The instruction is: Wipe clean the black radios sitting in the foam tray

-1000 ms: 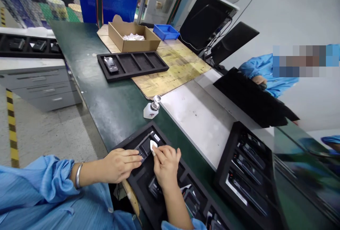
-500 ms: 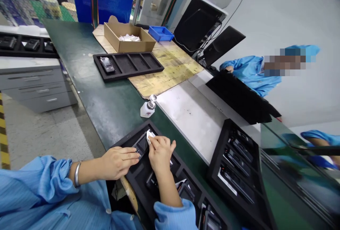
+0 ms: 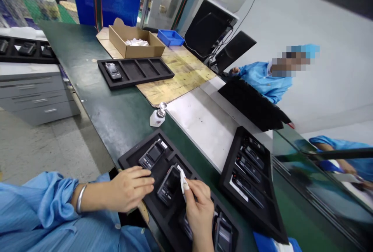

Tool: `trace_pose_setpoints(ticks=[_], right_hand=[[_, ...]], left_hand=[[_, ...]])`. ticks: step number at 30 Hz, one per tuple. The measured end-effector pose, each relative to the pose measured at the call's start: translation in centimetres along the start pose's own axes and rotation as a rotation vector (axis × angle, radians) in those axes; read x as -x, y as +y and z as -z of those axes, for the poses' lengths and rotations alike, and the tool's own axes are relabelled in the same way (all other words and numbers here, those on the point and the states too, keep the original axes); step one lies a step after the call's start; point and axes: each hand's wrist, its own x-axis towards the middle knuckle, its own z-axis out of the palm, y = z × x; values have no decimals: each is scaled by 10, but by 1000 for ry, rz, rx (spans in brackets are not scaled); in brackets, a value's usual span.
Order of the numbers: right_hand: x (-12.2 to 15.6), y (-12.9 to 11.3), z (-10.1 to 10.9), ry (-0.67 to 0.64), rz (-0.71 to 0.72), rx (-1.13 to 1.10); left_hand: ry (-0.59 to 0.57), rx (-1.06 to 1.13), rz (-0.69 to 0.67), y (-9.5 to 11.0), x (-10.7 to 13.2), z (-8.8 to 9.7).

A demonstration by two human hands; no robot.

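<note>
A black foam tray (image 3: 131, 158) lies at the near table edge with several handheld devices in its slots. My left hand (image 3: 131, 188) rests on the tray's near rim, fingers curled loosely, touching the second device (image 3: 168, 185). My right hand (image 3: 199, 209) pinches a small white cloth (image 3: 183, 180) against that device's right side. The first device (image 3: 152, 155) sits untouched in the farthest slot.
A white dispenser bottle (image 3: 157, 116) stands beyond the tray. A second filled tray (image 3: 247, 166) lies to the right, and a long tray (image 3: 135, 71) with one device farther off by a cardboard box (image 3: 135, 42). A co-worker in blue (image 3: 262, 79) stands across the table.
Both hands have shifted from the first device in the far slot to the second device, nearer me. The cloth went with my right hand. The view has swung slightly.
</note>
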Motion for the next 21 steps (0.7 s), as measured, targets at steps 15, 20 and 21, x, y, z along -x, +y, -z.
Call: trace_pose_setpoints(ticks=[15, 20, 21], right_hand=[[14, -6, 5, -365, 121, 220], [-10, 9, -1, -269, 147, 306], [-10, 7, -3, -287, 175, 290]], left_hand=[[-290, 78, -143, 26, -20, -46], [-341, 106, -129, 28, -23, -42], [-355, 110, -118, 28, -25, -41]])
